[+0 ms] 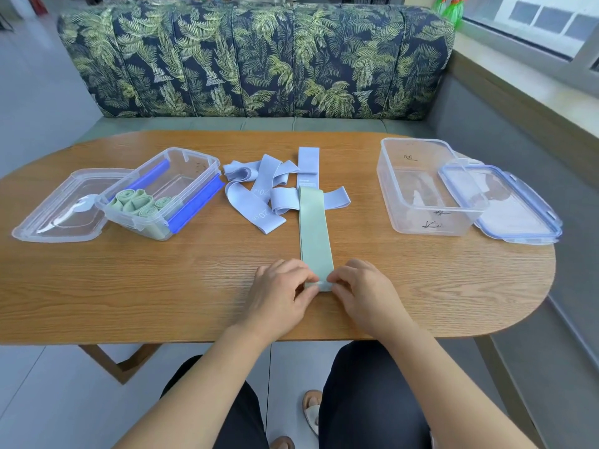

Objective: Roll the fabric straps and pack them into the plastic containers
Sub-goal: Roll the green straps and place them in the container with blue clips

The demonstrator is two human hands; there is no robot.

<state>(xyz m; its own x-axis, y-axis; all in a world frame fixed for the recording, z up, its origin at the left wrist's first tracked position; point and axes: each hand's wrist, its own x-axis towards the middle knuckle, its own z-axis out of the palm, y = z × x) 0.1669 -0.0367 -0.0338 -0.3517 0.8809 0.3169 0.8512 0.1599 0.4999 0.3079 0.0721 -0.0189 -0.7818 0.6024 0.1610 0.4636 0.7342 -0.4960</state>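
Note:
A pale green fabric strap (314,231) lies flat and straight on the wooden table (162,286), running away from me. My left hand (278,293) and my right hand (363,293) both pinch its near end, which is folded over a little. Behind it sits a loose pile of light blue straps (262,192). On the left, a clear container with blue clips (165,192) holds several rolled green straps (139,202). At the right stands an empty clear container (428,189).
A clear lid (61,209) lies left of the left container. A blue-rimmed lid (505,205) leans against the right container. A leaf-patterned sofa (256,59) stands behind the table, and a window sill (525,79) runs along the right.

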